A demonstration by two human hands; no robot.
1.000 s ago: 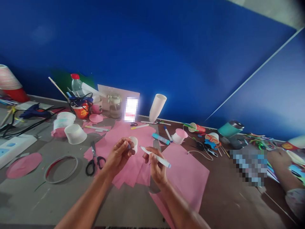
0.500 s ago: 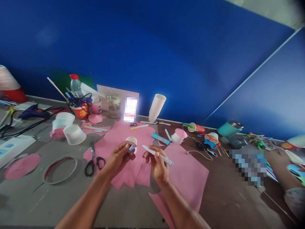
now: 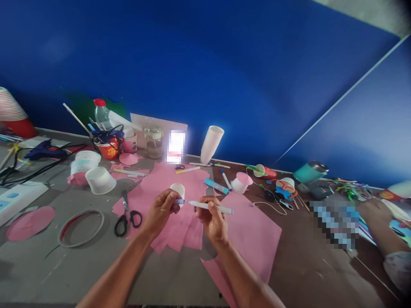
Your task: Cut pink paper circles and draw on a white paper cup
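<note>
In front of you, a blue wall (image 3: 192, 64) fills the upper frame, and the grey and brown counter (image 3: 105, 273) runs across the lower half. A spread of pink paper (image 3: 167, 237) covers the middle of the frame, with a larger pink sheet (image 3: 253, 231) just right of it. A stack of white cups (image 3: 212, 144) leans above centre, near the wall. At lower left lies a ring (image 3: 102, 222), and your two hands face each other at the centre. Your left hand (image 3: 165, 209) pinches a small cap; your right hand (image 3: 212, 218) has its fingers closed around a marker. Black-handled scissors (image 3: 120, 226) lie open left of your left hand. The small white cup (image 3: 177, 188) sits just behind your left fingers; you cannot tell from here whether they touch it. The white marker (image 3: 223, 209) lies nearly level, right of centre, its tip pointing left at the pale violet cap (image 3: 180, 201), just beside its end.
</note>
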